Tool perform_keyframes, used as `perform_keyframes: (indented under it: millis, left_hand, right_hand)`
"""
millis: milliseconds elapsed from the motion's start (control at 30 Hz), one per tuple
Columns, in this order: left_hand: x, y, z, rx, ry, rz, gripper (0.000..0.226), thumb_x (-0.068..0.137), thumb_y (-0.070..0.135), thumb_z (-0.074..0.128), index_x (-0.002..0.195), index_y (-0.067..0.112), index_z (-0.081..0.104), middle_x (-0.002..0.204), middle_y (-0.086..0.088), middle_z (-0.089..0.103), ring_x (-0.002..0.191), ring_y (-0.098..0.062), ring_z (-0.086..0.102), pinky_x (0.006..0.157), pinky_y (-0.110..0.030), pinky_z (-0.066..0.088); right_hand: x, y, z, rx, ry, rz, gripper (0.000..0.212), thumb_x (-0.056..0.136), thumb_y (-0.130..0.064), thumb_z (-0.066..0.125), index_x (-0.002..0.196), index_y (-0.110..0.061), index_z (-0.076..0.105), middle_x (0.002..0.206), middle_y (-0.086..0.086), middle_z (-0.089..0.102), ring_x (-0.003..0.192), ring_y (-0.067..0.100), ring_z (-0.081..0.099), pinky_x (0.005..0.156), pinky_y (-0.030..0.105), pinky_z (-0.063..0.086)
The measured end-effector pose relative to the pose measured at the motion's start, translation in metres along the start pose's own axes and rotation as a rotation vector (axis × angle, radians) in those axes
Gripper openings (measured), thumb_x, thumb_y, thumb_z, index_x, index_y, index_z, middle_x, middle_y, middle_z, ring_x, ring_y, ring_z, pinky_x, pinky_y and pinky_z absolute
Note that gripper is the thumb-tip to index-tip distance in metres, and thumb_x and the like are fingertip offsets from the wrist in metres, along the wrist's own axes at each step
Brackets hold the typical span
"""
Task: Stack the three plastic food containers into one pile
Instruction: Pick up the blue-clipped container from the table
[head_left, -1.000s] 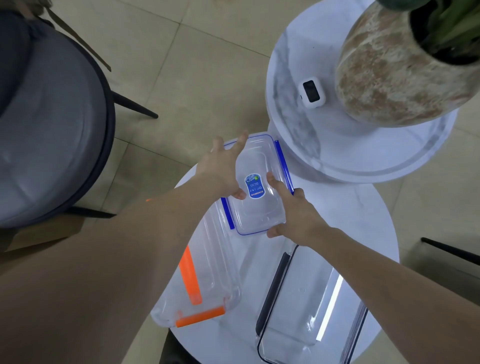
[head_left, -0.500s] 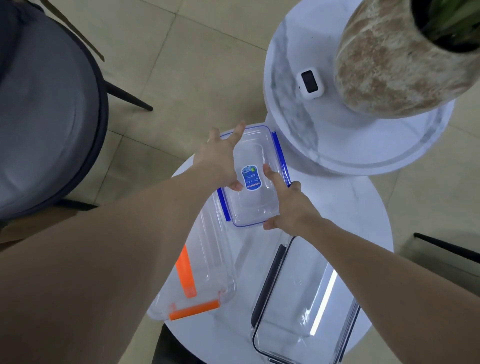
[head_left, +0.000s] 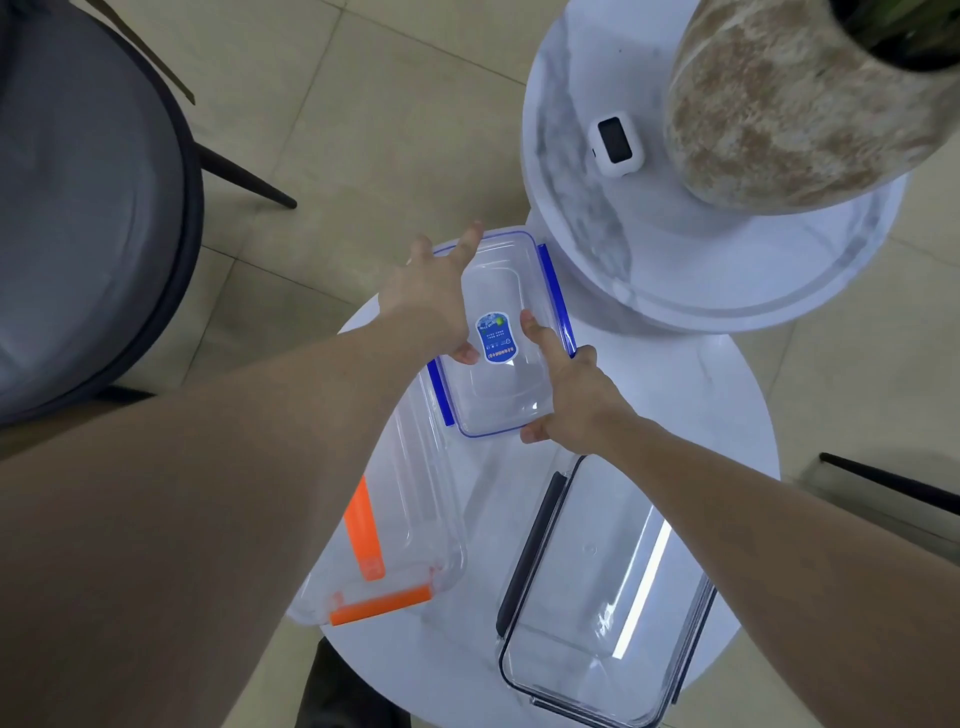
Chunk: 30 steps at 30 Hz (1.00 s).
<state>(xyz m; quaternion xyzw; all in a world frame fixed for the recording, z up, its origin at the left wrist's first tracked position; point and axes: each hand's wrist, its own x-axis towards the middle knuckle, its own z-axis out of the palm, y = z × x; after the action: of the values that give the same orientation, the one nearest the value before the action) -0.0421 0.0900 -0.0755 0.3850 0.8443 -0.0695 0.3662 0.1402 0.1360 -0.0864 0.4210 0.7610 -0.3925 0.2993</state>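
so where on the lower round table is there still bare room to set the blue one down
Little. The lower table is bare mainly along its right edge, beside the right hand and above the black-clipped container. A narrow strip runs between that and the orange-clipped container. The blue-clipped container, held by both hands, fills the far end.

Hands: left hand (head_left: 434, 299) and right hand (head_left: 574, 400) grip the blue-trimmed container (head_left: 501, 332) from opposite sides.
Table (head_left: 691, 415): orange-trimmed container (head_left: 410, 525) at left, black-trimmed container (head_left: 602, 587) at right.
Behind: vase (head_left: 795, 104) on a higher table (head_left: 717, 270).
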Motion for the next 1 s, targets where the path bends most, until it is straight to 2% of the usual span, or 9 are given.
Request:
perform_keyframes:
  millis: [267, 467, 633, 700, 867, 1000]
  left_hand:
    - [0.0, -0.001, -0.002, -0.014, -0.006, -0.006, 0.142, 0.06, 0.032, 0.098, 0.159, 0.046, -0.003, 0.148, -0.014, 0.033, 0.112, -0.041, 0.062, 0.073, -0.04, 0.052]
    - [0.0, 0.0, -0.003, -0.042, -0.032, -0.016, 0.145, 0.056, 0.034, 0.1, 0.16, 0.045, -0.001, 0.147, -0.015, 0.029, 0.114, -0.04, 0.058, 0.091, -0.044, 0.056]
    - [-0.004, -0.001, -0.003, -0.064, -0.021, -0.043, 0.146, 0.055, 0.035, 0.1, 0.16, 0.044, 0.0, 0.146, -0.018, 0.03, 0.119, -0.041, 0.056, 0.096, -0.045, 0.055]
    - [-0.007, -0.002, -0.002, -0.103, -0.003, -0.046, 0.145, 0.055, 0.034, 0.1, 0.159, 0.046, 0.0, 0.146, -0.016, 0.03, 0.119, -0.041, 0.056, 0.096, -0.047, 0.056]
    - [-0.017, -0.003, -0.008, -0.128, 0.048, -0.033, 0.141, 0.058, 0.034, 0.099, 0.16, 0.045, 0.002, 0.145, -0.017, 0.031, 0.121, -0.041, 0.055, 0.091, -0.042, 0.052]
    - [-0.028, -0.004, -0.019, -0.158, 0.1, -0.02, 0.14, 0.059, 0.033, 0.099, 0.16, 0.045, 0.002, 0.144, -0.017, 0.031, 0.121, -0.041, 0.053, 0.089, -0.043, 0.051]
  right_hand:
    - [0.001, 0.001, -0.001, 0.013, -0.001, -0.018, 0.13, 0.074, -0.015, 0.087, 0.153, -0.052, -0.009, 0.132, 0.013, 0.03, 0.1, 0.029, 0.048, 0.097, 0.043, 0.052]
    - [0.001, 0.007, 0.002, 0.06, 0.016, -0.054, 0.131, 0.072, -0.014, 0.089, 0.151, -0.056, -0.006, 0.132, 0.01, 0.032, 0.107, 0.032, 0.052, 0.093, 0.045, 0.056]
    - [0.001, 0.012, 0.0, 0.065, 0.031, -0.08, 0.134, 0.068, -0.017, 0.091, 0.149, -0.06, -0.006, 0.13, 0.009, 0.035, 0.108, 0.034, 0.054, 0.096, 0.047, 0.054]
    - [0.0, 0.014, -0.002, 0.037, 0.046, -0.089, 0.135, 0.067, -0.018, 0.092, 0.149, -0.06, -0.006, 0.13, 0.009, 0.037, 0.107, 0.033, 0.054, 0.096, 0.046, 0.053]
    - [-0.013, 0.009, -0.01, 0.017, 0.082, -0.12, 0.129, 0.07, -0.018, 0.09, 0.152, -0.056, -0.002, 0.134, 0.012, 0.037, 0.101, 0.027, 0.048, 0.096, 0.041, 0.051]
    - [-0.024, 0.005, -0.018, -0.005, 0.121, -0.161, 0.128, 0.071, -0.02, 0.09, 0.151, -0.057, -0.002, 0.129, 0.013, 0.038, 0.098, 0.029, 0.052, 0.093, 0.038, 0.051]
